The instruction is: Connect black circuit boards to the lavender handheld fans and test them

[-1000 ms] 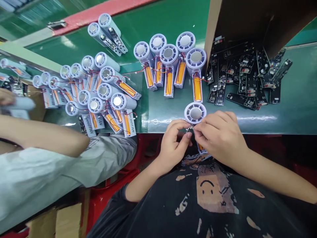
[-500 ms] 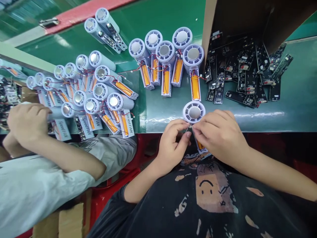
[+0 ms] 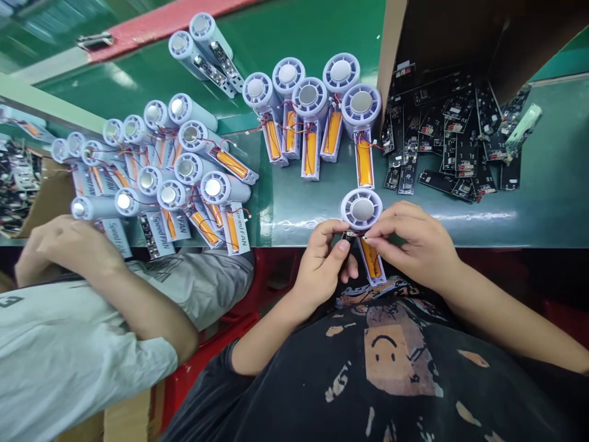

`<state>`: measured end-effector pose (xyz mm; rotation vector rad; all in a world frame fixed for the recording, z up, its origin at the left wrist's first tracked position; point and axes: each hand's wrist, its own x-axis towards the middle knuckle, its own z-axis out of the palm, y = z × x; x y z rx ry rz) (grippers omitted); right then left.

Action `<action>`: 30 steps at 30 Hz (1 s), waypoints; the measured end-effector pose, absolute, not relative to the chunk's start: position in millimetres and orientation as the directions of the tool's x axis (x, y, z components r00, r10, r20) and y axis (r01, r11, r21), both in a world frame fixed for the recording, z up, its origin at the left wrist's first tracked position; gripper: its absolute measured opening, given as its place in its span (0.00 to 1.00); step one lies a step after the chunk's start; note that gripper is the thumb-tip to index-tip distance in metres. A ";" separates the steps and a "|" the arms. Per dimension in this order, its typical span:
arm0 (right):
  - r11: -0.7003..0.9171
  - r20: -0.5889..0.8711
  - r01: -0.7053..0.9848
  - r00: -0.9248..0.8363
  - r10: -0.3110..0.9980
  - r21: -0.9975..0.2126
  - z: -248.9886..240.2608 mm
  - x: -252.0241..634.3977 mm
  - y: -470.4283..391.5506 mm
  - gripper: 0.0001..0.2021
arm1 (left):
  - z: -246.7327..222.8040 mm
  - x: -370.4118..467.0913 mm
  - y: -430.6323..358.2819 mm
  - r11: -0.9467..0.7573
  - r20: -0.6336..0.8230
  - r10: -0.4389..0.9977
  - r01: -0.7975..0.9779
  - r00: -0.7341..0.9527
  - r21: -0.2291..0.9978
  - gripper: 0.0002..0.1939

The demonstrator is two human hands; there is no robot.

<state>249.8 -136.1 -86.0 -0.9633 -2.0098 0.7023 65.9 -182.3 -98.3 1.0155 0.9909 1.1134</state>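
Between the thumb and fingers of my left hand [image 3: 324, 261] is a small black circuit board [image 3: 348, 237], its far end showing and the rest covered. My right hand [image 3: 411, 242] pinches a small white plug [image 3: 365, 238] just right of the board; thin red wires lead toward it. Beneath both hands lies a lavender handheld fan [image 3: 361, 209], its round silver-centred head on the table edge. Its open handle, with an orange battery [image 3: 372, 258] inside, points toward my body and overhangs the edge.
Several similar fans [image 3: 310, 98] stand beyond my hands, and more [image 3: 221, 187] crowd the left side. A pile of black circuit boards [image 3: 453, 135] lies at right by a cardboard box [image 3: 391, 37]. A co-worker's hands [image 3: 69, 245] are at far left.
My right hand has drawn slightly right, opening a gap from my left hand. The circuit board and white plug now show more clearly. The co-worker's hands have shifted right and toward their lap.
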 end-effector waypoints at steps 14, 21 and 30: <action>0.653 0.512 0.312 -0.427 0.746 -0.690 -100.2 250.6 -135.8 0.03 | -86.6 63.5 -178.5 -0.024 0.003 0.972 0.086 0.234 0.996 0.07; 0.679 0.595 0.416 -0.330 0.733 -0.605 -99.3 246.2 -145.3 0.03 | -91.6 65.9 -178.1 -0.018 0.006 0.983 0.061 0.182 0.998 0.07; 0.585 0.534 0.586 -0.284 0.796 -0.561 -88.6 241.1 -148.9 0.05 | -93.4 68.7 -182.6 0.132 -0.114 0.984 -0.130 0.135 0.983 0.10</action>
